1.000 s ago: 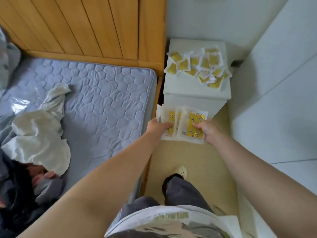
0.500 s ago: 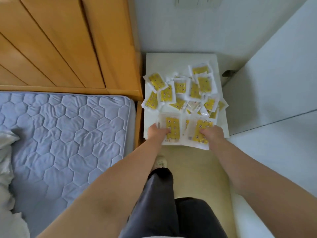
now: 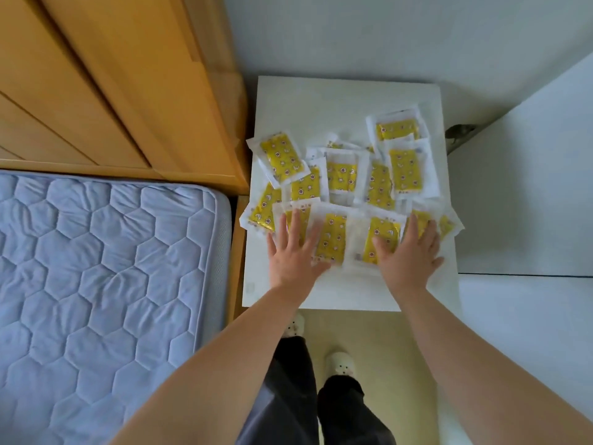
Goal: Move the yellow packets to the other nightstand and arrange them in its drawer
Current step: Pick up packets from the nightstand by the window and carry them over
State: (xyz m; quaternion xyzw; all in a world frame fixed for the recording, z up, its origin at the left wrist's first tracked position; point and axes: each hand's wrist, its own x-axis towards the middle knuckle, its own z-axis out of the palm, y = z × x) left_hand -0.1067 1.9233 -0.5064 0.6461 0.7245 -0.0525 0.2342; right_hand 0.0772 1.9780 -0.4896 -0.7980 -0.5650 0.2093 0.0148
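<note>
Yellow packets (image 3: 340, 178) lie overlapped on the white nightstand (image 3: 349, 101) top, mostly its near half. Left hand (image 3: 293, 252) and right hand (image 3: 407, 252) press flat on the nearest packets, fingers straight and spread. Mattress (image 3: 106, 284) at left; wooden headboard (image 3: 112, 85) behind.

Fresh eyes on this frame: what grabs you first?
The scatter of yellow packets overlapping across the top of the white nightstand. Next, the left hand and right hand, both flat with fingers spread, resting on the front row of packets. To the person's left: a blue-grey quilted mattress below an orange wooden headboard.
</note>
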